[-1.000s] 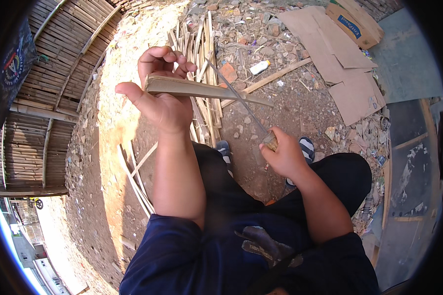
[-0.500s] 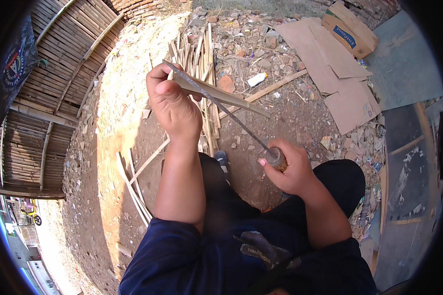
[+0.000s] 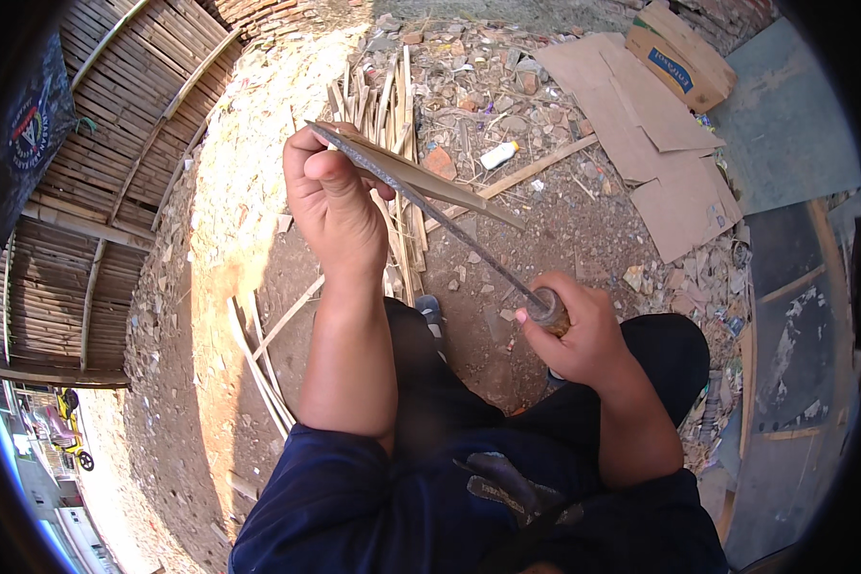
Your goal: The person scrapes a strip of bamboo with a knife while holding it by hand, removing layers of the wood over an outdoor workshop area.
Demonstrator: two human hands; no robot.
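Note:
Out in front of me, my left hand [image 3: 340, 206] is closed round one end of a pale split bamboo strip [image 3: 474, 201], which slants away to the right. My right hand [image 3: 584, 335] grips the worn round wooden handle [image 3: 551, 312] of a long, narrow knife, above my right thigh. Its dark blade [image 3: 464, 239] runs up and left across to my left hand, with the tip end beside the raised left thumb. At that end blade and strip lie close together; whether they touch there cannot be made out. Toward the right they spread apart.
Several bamboo strips [image 3: 408, 191] lie in a pile on the rubble-strewn ground beyond my left hand. More strips [image 3: 258, 368] lie left of my legs. A white bottle [image 3: 499, 155], flattened cardboard [image 3: 631, 115] and a carton [image 3: 679, 62] are farther right. A bamboo-slat wall [image 3: 143, 105] stands left.
My right hand and the knife handle have shifted slightly right. The blade tip sits a little farther left. My left hand has turned slightly, its thumb now more upright; the strip has barely moved.

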